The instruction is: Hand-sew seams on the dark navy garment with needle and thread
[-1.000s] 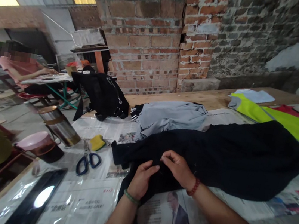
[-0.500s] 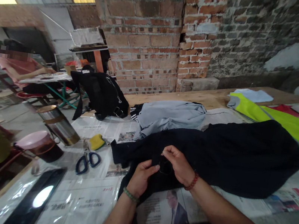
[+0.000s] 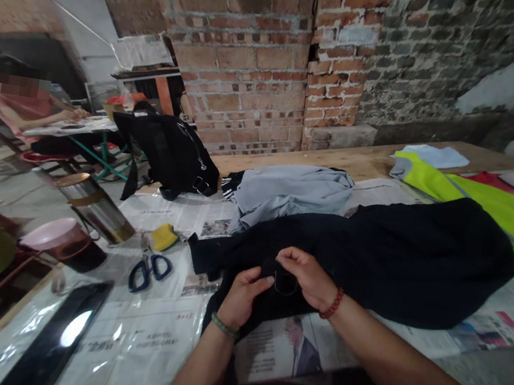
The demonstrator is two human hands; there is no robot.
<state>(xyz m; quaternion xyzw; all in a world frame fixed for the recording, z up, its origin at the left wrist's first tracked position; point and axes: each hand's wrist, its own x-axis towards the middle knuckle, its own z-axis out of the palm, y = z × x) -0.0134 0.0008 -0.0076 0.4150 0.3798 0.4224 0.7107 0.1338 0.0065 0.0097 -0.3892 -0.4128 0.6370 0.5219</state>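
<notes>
A dark navy garment lies stretched across the newspaper in front of me. My left hand, with a green bead bracelet, is closed, thumb and fingers pinching the garment's cloth. Close by on the right, my right hand, wearing a red bead bracelet, has its fingertips pressed together over the same cloth. What sits in that pinch is too small to make out. A black loop-like shape shows just below the right fingers; its kind is unclear against the dark fabric.
Blue-handled scissors and a yellow sponge-like piece lie left. Beyond are a steel flask, a lidded cup, a phone and a black bag. Grey clothing and a neon-yellow garment lie behind. A person sits far left.
The view has shifted slightly. Both hands stay at nearly the same spot on the garment, and the black loop under the right fingers shows a bit more clearly.
</notes>
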